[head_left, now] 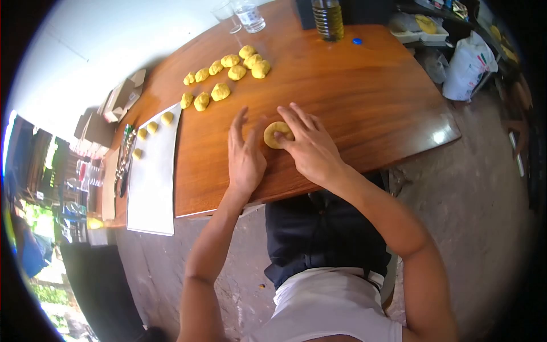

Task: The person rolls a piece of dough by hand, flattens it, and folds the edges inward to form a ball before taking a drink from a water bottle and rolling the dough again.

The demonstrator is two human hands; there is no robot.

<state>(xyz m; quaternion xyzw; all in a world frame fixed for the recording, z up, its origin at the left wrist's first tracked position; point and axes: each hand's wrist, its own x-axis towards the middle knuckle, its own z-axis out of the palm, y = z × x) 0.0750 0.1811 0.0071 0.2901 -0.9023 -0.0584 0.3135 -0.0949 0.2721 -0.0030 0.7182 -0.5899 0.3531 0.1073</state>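
Observation:
A flattened round of yellow dough (pixel 276 135) lies on the brown wooden table (pixel 364 108) near its front edge. My right hand (pixel 310 145) is over its right side, with the thumb pressed on the dough's middle and the fingers stretched out beyond it. Just left of the dough, my left hand (pixel 246 157) rests near the tabletop with its fingers apart and nothing in it. Several yellow dough lumps (pixel 220 91) sit in rows farther back. Small dough balls (pixel 152 127) lie on a white sheet (pixel 151 182) at the left.
Two clear glasses (pixel 249 17) and an oil bottle (pixel 328 21) stand at the back, with a blue cap (pixel 357 41) beside the bottle. Cardboard boxes (pixel 121 98) are at the left edge. A white bag (pixel 468 68) stands beyond the table's right side.

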